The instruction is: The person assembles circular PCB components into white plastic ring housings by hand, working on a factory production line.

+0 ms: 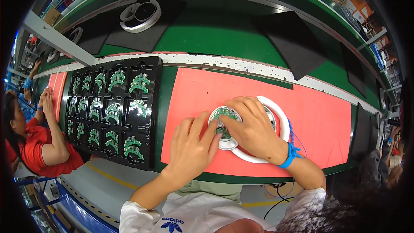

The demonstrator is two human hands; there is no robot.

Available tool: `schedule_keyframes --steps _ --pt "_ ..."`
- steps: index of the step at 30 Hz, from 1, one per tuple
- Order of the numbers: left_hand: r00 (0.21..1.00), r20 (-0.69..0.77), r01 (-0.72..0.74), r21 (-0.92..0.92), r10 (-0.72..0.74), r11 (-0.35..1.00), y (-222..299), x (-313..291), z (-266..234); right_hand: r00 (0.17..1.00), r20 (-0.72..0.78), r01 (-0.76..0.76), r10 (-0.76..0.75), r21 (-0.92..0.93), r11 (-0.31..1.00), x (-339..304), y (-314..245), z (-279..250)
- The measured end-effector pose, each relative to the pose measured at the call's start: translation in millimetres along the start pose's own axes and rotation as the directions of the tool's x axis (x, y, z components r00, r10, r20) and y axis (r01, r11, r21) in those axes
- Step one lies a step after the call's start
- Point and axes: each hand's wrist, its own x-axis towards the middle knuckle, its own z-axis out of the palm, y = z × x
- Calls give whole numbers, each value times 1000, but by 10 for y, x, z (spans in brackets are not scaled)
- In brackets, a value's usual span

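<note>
Both of my hands are at a round white housing (230, 144) with a green circuit board (224, 112) inside it. My left hand (189, 141) is at the near left, its thumb and forefinger bent in to the board's edge. My right hand (255, 128) reaches over the right side, thumb pressed on the board and fingers curled along the housing. What lies beneath the fingertips is hidden. A white ring-shaped frame (281, 111) curves behind and under my right hand, on a pink mat (319, 125). A blue strap (290, 157) circles my right wrist.
Left of the mat stands a black tray (155, 103) holding several curved green boards. Past a pale rail, a white ring-shaped device (137, 29) sits on a dark pad; another black pad (295, 39) lies right. A person in a red shirt (41, 146) works at left.
</note>
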Motion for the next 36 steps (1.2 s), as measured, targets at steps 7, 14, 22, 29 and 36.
schedule_keyframes --steps 7,14,22,29,36 --pt "999 40 13 40 -15 999 39 18 54 999 40 15 -14 -33 999 20 -1 -16" --pt "999 28 46 -81 -44 996 -47 61 91 993 105 -56 53 27 998 49 -18 -44" --pt "999 46 24 -22 -23 999 -57 82 109 987 144 -86 77 59 995 83 5 -60" --pt "999 33 15 33 -16 999 -20 0 100 992 123 -41 36 33 999 64 -12 -71" --pt "998 -13 66 -30 -66 997 31 -146 106 999 47 -11 10 19 1000 -3 21 -5"
